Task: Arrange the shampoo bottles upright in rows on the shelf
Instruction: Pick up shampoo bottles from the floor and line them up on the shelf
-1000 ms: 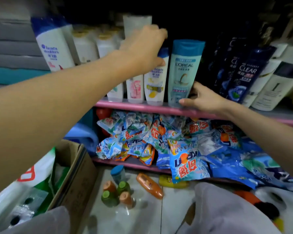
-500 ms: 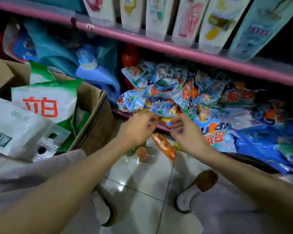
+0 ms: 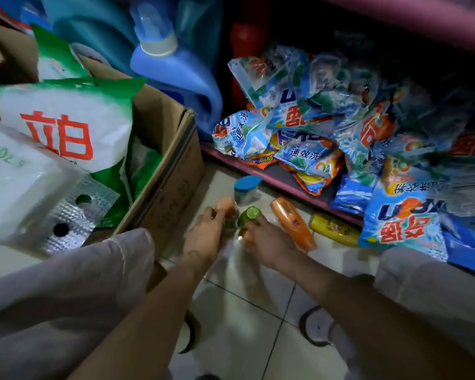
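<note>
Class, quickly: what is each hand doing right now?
Left hand: grips the orange-capped bottle.
Right hand: grips the green-capped bottle.

Tiled floor (image 3: 239, 311) bears small bottles (image 3: 292, 226) and cardboard box (image 3: 173, 171).

Bare floor tiles (image 3: 247, 311) lie open between the knees; ahead, small bottles (image 3: 251, 215) crowd the floor, hemmed by the cardboard box (image 3: 170, 171) on the left and spilling detergent bags (image 3: 313, 127) on the right
</note>
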`<state>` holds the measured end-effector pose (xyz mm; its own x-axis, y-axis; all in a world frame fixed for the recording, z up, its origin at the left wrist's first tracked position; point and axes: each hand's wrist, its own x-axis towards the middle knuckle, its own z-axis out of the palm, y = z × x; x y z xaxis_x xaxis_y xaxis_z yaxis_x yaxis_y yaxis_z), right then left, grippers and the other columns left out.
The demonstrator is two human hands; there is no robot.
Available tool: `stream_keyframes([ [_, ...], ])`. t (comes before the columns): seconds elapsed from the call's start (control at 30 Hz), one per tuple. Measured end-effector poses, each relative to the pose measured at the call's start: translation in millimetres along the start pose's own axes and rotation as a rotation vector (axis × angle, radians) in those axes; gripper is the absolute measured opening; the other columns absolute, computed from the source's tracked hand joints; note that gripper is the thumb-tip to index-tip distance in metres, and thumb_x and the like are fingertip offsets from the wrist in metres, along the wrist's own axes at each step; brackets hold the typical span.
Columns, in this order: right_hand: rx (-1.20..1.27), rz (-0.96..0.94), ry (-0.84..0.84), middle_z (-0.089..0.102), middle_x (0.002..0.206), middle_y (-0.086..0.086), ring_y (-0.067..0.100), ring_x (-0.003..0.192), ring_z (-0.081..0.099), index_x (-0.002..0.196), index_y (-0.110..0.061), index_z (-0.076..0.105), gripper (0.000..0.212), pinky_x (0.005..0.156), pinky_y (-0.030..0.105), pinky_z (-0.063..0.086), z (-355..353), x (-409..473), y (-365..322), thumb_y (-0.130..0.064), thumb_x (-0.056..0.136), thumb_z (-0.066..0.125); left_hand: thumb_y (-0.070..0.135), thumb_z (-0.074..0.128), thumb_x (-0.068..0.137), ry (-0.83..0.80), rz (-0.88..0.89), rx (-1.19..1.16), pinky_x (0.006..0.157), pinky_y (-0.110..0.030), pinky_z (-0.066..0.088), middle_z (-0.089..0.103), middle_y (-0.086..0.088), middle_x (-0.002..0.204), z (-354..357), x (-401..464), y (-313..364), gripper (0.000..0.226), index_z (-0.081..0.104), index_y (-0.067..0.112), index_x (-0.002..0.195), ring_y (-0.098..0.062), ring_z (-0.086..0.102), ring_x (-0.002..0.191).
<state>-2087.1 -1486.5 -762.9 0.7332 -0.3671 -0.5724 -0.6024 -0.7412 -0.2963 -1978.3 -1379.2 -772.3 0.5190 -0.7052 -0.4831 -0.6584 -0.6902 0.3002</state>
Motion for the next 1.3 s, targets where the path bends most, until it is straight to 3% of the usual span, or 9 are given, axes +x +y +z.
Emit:
stream_keyframes([
  [0.2,-0.043,-0.038,-0.014,0.046,0.137,0.006,0.028,0.120,0.051,0.136,-0.024,0.038,0.045,0.094,0.040,0.047,8.8,4.5,7.5,-0.013,0.093,0.045,0.012,0.054,0.089,-0.059,0.018,0.091,0.083,-0.037,0.049,0.050,-0.006,0.120,9.1,3.5,-4.5,0.050,0.036,0.024,0.133,-0.024,0.053,0.104],
  [0.33,0.058,-0.007,0.003,0.053,0.123,0.002,0.024,0.108,0.056,0.125,-0.029,0.048,0.042,0.082,0.031,0.045,-10.3,-9.1,16.0,-0.027,0.085,0.061,0.026,0.053,0.091,-0.081,-0.022,-0.064,0.062,-0.024,0.040,0.052,0.005,0.086,-6.7,0.8,0.2,0.022,0.047,0.026,0.113,-0.009,0.051,0.073],
  [0.47,0.222,0.031,0.080,0.057,0.111,0.001,0.022,0.102,0.055,0.117,-0.024,0.050,0.039,0.082,0.032,0.044,-47.4,-39.2,18.7,-0.029,0.082,0.067,0.030,0.065,0.086,-0.151,0.060,-0.136,0.090,-0.035,0.048,0.059,-0.005,0.115,-36.8,-19.2,13.7,0.040,0.051,0.024,0.123,-0.022,0.058,0.103],
  [0.63,0.675,-0.076,0.283,0.062,0.096,0.001,0.017,0.091,0.061,0.108,-0.017,0.055,0.028,0.085,0.033,0.050,-94.6,-109.0,11.2,-0.017,0.084,0.070,0.026,0.075,0.079,-0.028,0.275,-0.320,0.078,-0.020,0.040,0.063,-0.006,0.107,-91.7,-65.5,46.5,0.039,0.061,0.013,0.113,-0.023,0.059,0.104],
  [0.73,0.948,-0.184,0.425,0.063,0.095,-0.001,0.006,0.083,0.065,0.106,-0.020,0.056,0.020,0.075,0.021,0.051,-113.7,-159.1,6.7,-0.012,0.089,0.064,0.021,0.077,0.077,0.012,0.366,-0.589,0.080,-0.031,0.052,0.067,-0.005,0.094,-126.3,-102.1,64.9,0.029,0.064,0.012,0.102,-0.024,0.065,0.094],
  [0.9,0.810,-0.371,0.941,0.055,0.099,-0.020,-0.001,0.079,0.060,0.119,-0.048,0.038,0.049,0.069,0.014,0.050,-134.2,-234.6,-3.6,-0.016,0.090,0.061,0.024,0.070,0.083,0.206,0.502,-0.905,0.083,-0.031,0.050,0.067,-0.001,0.094,-167.7,-152.0,101.7,0.018,0.065,0.018,0.099,-0.013,0.062,0.085],
  [0.97,0.710,-0.357,1.073,0.059,0.094,-0.022,0.001,0.073,0.060,0.114,-0.049,0.044,0.039,0.065,0.017,0.050,-142.5,-257.8,-8.3,-0.023,0.090,0.060,0.026,0.066,0.087,0.262,0.526,-0.992,0.076,-0.030,0.052,0.067,0.000,0.098,-176.1,-169.7,120.3,0.015,0.064,0.021,0.101,-0.017,0.064,0.089],
  [1.13,0.767,-0.299,1.254,0.066,0.104,-0.023,-0.007,0.072,0.057,0.096,-0.030,0.058,0.010,0.060,0.011,0.044,-162.4,-285.3,-2.5,-0.021,0.093,0.059,0.032,0.063,0.087,0.269,0.635,-1.160,0.066,-0.020,0.055,0.070,0.002,0.099,-179.7,-184.4,153.0,0.014,0.067,0.032,0.100,-0.008,0.069,0.084],
  [1.3,0.804,-0.211,1.315,0.065,0.093,-0.002,0.001,0.070,0.054,0.088,-0.031,0.055,0.021,0.063,0.023,0.048,-192.6,-305.9,11.4,-0.011,0.092,0.060,0.032,0.059,0.089,0.268,0.608,-1.357,0.058,-0.010,0.048,0.072,0.016,0.079,-176.8,-172.1,176.0,0.014,0.069,0.026,0.097,0.007,0.063,0.070],
])
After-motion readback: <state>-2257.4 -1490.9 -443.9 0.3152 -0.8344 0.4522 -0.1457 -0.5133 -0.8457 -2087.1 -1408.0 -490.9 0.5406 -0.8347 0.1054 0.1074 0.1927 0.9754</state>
